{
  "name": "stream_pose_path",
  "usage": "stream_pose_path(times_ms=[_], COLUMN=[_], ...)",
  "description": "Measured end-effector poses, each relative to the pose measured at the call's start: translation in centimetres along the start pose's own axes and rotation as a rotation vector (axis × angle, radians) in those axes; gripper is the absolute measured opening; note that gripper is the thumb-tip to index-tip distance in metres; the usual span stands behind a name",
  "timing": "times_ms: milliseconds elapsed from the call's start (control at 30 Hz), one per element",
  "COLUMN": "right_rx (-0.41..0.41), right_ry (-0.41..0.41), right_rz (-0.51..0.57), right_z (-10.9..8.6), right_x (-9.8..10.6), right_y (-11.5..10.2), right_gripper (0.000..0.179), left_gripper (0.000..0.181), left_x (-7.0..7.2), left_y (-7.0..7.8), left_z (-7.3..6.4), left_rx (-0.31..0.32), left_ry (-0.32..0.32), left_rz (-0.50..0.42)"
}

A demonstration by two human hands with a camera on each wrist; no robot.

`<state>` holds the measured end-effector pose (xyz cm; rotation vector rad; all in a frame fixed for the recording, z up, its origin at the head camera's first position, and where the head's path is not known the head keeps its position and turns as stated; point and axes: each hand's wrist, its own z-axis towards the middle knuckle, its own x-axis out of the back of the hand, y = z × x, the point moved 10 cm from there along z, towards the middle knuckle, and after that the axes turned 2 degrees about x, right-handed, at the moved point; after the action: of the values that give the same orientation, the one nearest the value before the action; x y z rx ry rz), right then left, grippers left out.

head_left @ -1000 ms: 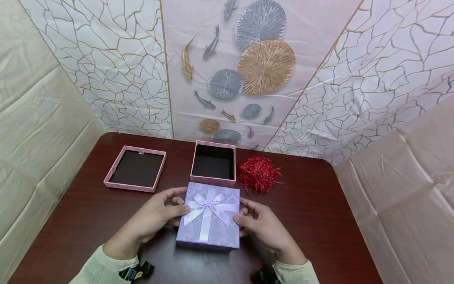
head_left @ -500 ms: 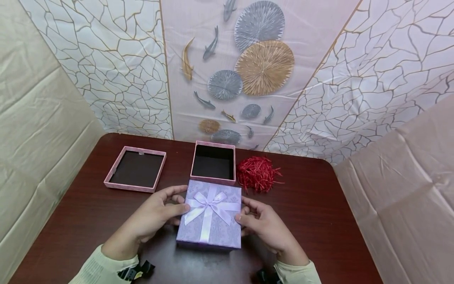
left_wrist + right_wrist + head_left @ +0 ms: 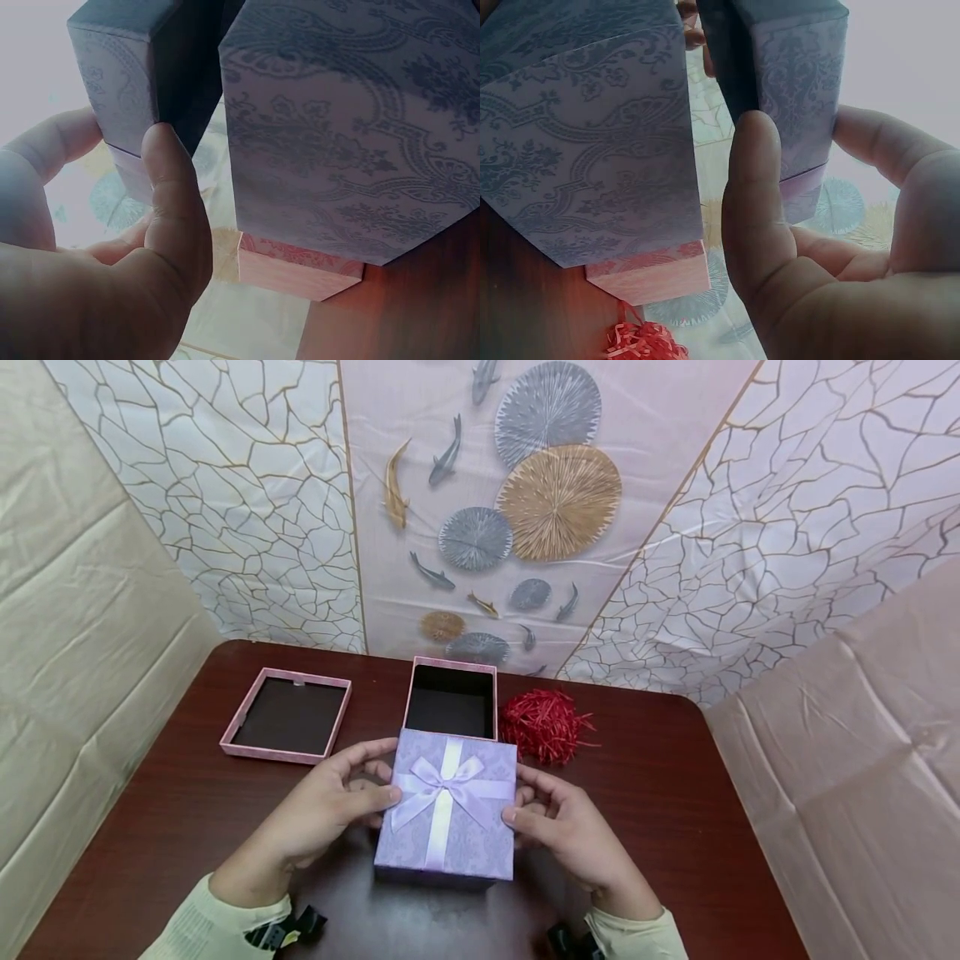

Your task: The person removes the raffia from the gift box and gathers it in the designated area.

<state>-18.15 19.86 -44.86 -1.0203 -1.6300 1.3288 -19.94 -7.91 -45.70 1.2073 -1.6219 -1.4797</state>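
A purple patterned gift box lid (image 3: pixel 480 835) with a lilac ribbon and bow is held level between both hands. It hangs just above its box base (image 3: pixel 337 135), with a gap between them in both wrist views. The left hand (image 3: pixel 330 802) pinches the lid's left side, its thumb at the lower edge. On the opposite side the right hand (image 3: pixel 558 818) pinches the lid in the same way. From the head view the lid hides nearly all of the base, whose inside cannot be seen.
Behind the lid stands an open pink box (image 3: pixel 450 702) with a black inside. A pink lid (image 3: pixel 288 718) lies upturned at the left. Red shredded paper (image 3: pixel 546 725) is heaped right of the pink box. Patterned cloth walls (image 3: pixel 247 510) enclose the table (image 3: pixel 637 760).
The purple lid has risen off its base and shifted slightly away and right, covering the pink box's front. Both hands have moved up with it.
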Motion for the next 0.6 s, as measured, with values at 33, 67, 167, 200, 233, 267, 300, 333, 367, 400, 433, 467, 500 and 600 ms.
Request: stream_pose_path(times_ms=[33,67,167,200,233,267,300,333,367,400,433,467,500,600], right_rx=[0.01,0.022,0.055,0.064,0.07,0.072,0.073,0.07,0.07,0.069,0.07,0.072,0.076,0.096], right_ry=[0.004,0.011,0.043,0.058,0.072,0.089,0.105,0.123,0.139,0.154,0.168,0.182,0.194,0.218], right_rz=[0.006,0.008,0.018,0.02,0.025,0.031,0.039,0.046,0.052,0.056,0.058,0.051,0.045,0.004], right_z=[0.0,0.0,0.0,0.0,0.0,0.0,-0.1,-0.1,-0.2,-0.2,-0.3,-0.4,-0.4,-0.6], right_x=[0.0,0.1,0.3,0.4,0.4,0.5,0.6,0.7,0.8,0.9,1.0,1.1,1.1,1.2], right_y=[-0.1,-0.2,-0.6,-0.7,-0.9,-0.9,-1.0,-1.0,-1.1,-1.1,-1.2,-1.3,-1.4,-1.8], right_gripper=[0.07,0.068,0.06,0.058,0.056,0.055,0.053,0.052,0.051,0.05,0.049,0.048,0.047,0.045], left_gripper=[0.078,0.078,0.076,0.074,0.073,0.072,0.071,0.07,0.069,0.068,0.067,0.067,0.066,0.065], left_x=[0.0,0.0,0.1,0.2,0.2,0.3,0.3,0.3,0.3,0.4,0.4,0.4,0.4,0.6], left_y=[0.1,0.3,0.6,0.8,0.9,1.1,1.2,1.4,1.6,1.8,1.9,2.1,2.2,2.2], left_z=[0.0,0.0,-0.1,-0.2,-0.2,-0.3,-0.4,-0.5,-0.5,-0.6,-0.7,-0.8,-0.8,-0.7], left_rx=[-0.007,-0.014,-0.033,-0.039,-0.047,-0.053,-0.059,-0.067,-0.075,-0.084,-0.092,-0.101,-0.105,-0.109], left_ry=[0.002,0.005,0.022,0.031,0.039,0.048,0.057,0.066,0.074,0.082,0.089,0.095,0.101,0.111], left_rz=[0.0,-0.003,-0.01,-0.011,-0.011,-0.009,-0.006,-0.002,0.004,0.012,0.018,0.024,0.029,0.034])
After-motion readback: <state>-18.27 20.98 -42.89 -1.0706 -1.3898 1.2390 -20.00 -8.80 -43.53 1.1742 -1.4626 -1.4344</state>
